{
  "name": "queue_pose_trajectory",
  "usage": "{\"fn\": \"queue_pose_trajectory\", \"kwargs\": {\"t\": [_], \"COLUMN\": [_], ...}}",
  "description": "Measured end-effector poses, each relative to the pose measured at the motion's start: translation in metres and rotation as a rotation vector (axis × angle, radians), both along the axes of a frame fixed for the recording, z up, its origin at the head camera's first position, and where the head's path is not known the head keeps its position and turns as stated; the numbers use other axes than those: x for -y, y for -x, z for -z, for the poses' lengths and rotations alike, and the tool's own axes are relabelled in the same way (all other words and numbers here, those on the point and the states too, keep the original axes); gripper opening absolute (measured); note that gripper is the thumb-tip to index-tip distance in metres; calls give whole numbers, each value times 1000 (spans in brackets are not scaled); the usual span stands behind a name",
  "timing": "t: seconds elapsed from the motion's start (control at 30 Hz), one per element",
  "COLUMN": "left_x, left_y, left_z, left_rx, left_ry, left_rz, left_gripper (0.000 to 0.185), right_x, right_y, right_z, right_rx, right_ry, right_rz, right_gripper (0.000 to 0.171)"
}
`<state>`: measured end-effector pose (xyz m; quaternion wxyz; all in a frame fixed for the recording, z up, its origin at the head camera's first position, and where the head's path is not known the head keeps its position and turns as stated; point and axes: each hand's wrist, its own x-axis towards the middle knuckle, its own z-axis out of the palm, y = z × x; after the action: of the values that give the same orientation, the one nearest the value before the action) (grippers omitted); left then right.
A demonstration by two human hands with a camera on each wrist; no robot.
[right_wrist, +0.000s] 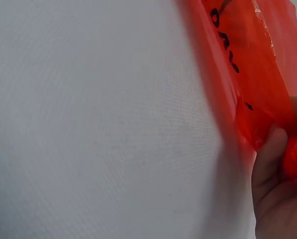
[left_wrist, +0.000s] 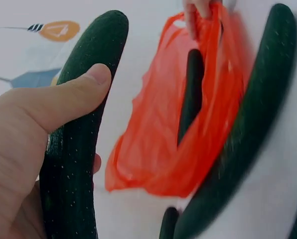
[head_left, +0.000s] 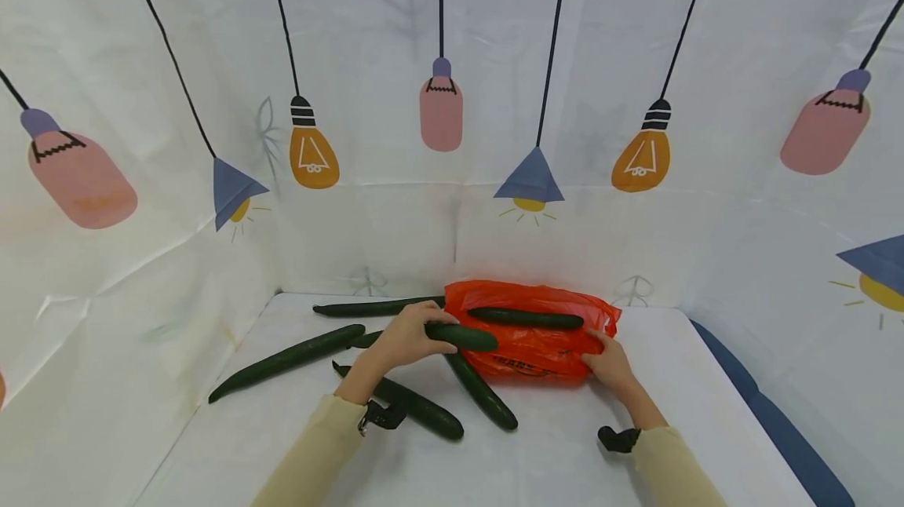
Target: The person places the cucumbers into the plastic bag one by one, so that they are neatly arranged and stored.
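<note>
My left hand (head_left: 412, 334) grips a dark green cucumber (head_left: 466, 337), thumb on one side and fingers curled round the other. That cucumber (left_wrist: 71, 164) fills the left of the left wrist view. Its tip points right, toward a red plastic bag (head_left: 508, 350) with black lettering. One cucumber (head_left: 526, 318) lies in the bag's opening. At the bag's right end, my right hand (head_left: 610, 366) pinches the plastic. The right wrist view shows the thumb (right_wrist: 270, 154) pressed on the bunched bag (right_wrist: 253, 64).
Several more cucumbers lie on the white table (head_left: 565, 452): a long one (head_left: 289, 362) at left, one (head_left: 374, 308) behind, one (head_left: 424, 409) in front, and another (head_left: 483, 393) against the bag. A white curtain (head_left: 381, 232) with printed lamps hangs behind. Something blue (head_left: 777, 421) stands past the right edge.
</note>
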<state>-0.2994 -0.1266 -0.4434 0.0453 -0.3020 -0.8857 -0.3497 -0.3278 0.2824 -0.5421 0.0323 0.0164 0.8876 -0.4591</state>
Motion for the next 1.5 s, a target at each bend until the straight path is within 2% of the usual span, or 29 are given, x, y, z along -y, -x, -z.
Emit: {"fn": "queue_pose_trajectory", "kwargs": {"t": [0.23, 0.47, 0.63, 0.83, 1.03, 1.27, 1.5], "left_x": [-39, -70, -90, -111, -129, -149, -177], "left_y": [22, 36, 43, 53, 64, 72, 77], "left_z": [-7, -18, -22, -19, -10, -5, -5], "left_rx": [4, 43, 60, 83, 98, 101, 86], "left_ry": [69, 103, 87, 91, 71, 102, 116], "left_rz": [92, 119, 143, 167, 204, 195, 218], "left_gripper": [38, 40, 39, 36, 36, 40, 36], "right_x": [5, 4, 3, 6, 5, 5, 6], "right_y": [0, -1, -2, -6, -6, -5, -8], "right_z": [-3, 0, 1, 1, 3, 2, 4], "right_rx": [-15, -7, 7, -6, -20, -20, -45], "right_ry": [-22, -32, -12, -2, 25, 50, 13], "right_rz": [-42, -54, -45, -35, -38, -37, -21], "right_gripper": [63, 65, 64, 64, 64, 65, 52]}}
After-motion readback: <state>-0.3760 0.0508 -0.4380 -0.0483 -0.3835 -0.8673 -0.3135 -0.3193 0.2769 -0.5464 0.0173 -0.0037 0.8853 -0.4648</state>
